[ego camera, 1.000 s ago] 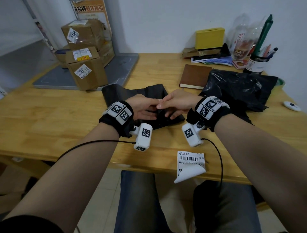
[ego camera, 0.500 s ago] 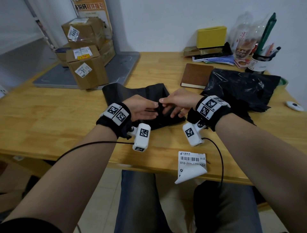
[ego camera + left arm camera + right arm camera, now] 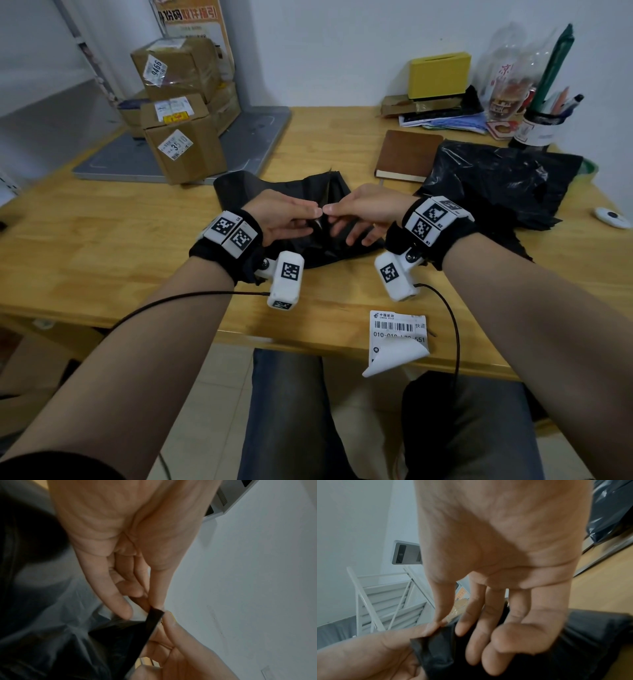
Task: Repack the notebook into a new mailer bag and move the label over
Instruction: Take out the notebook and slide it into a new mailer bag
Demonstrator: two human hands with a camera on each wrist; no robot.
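Note:
A flat black mailer bag [image 3: 291, 186] lies at the middle of the table. My left hand [image 3: 315, 214] pinches a black edge strip of the bag [image 3: 154, 618] between thumb and fingers. My right hand [image 3: 334, 209] meets it thumb to thumb and pinches the same edge [image 3: 435, 646], with its other fingers spread loosely over the bag. The brown notebook [image 3: 407, 154] lies shut behind the right hand. The white shipping label [image 3: 399, 329] sits at the table's front edge with its lower corner curled over.
A crumpled black bag [image 3: 496, 185] lies right of the notebook. Stacked cardboard boxes [image 3: 185, 150] stand on a grey scale [image 3: 253, 137] at the back left. A yellow box [image 3: 440, 73], papers, bottles and a pen cup [image 3: 537, 132] line the back right. A small white device [image 3: 611, 216] lies far right.
Both hands have stayed together on the bag's near edge. Their thumbs have come tip to tip and the pinched edge stands slightly higher.

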